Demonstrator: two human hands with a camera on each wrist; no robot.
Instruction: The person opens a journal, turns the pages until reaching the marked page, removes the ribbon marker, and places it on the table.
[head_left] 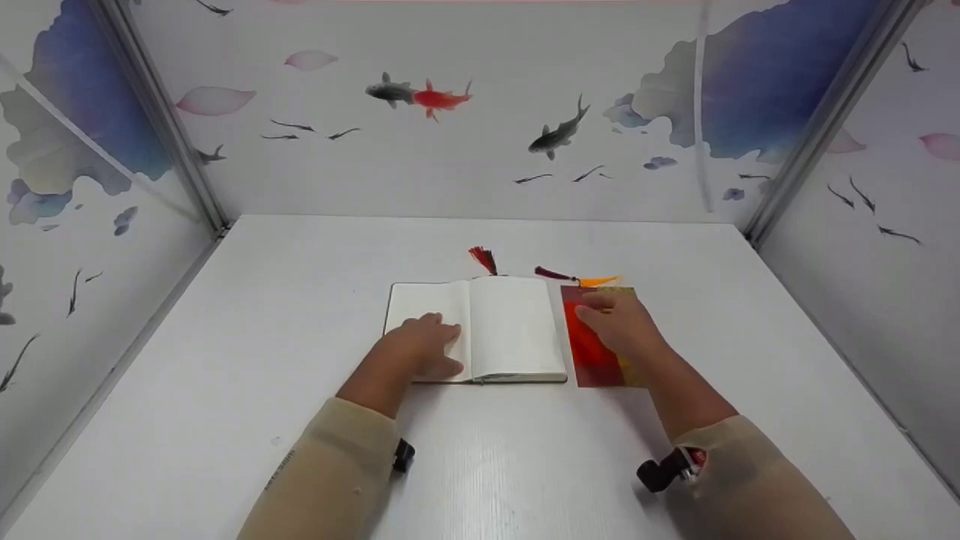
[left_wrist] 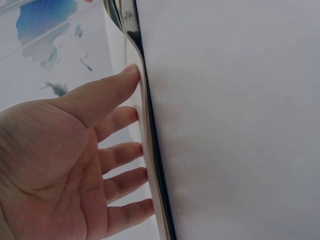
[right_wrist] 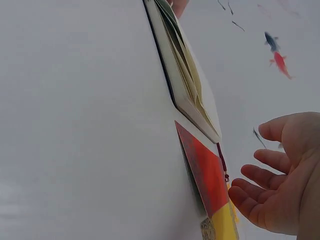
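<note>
An open notebook [head_left: 517,330] with blank cream pages lies on the table. My left hand [head_left: 420,345] rests on its left page, fingers spread; in the left wrist view the fingertips [left_wrist: 131,69] touch the page. Right of the notebook lies a red card like a bookmark [head_left: 589,349], bordered by a yellow-gold card [head_left: 627,371]; whether they overlap I cannot tell. Over these cards is my right hand [head_left: 622,326], fingers slightly bent and pinching nothing. In the right wrist view its fingertips [right_wrist: 237,192] come close to the cards' edge; contact is unclear.
A red and dark tassel [head_left: 484,260] sticks out above the notebook's spine. A dark red tassel [head_left: 553,273] and an orange-yellow tassel [head_left: 598,282] lie at the cards' top. White panels [head_left: 480,165] printed with fish enclose the white table [head_left: 315,262].
</note>
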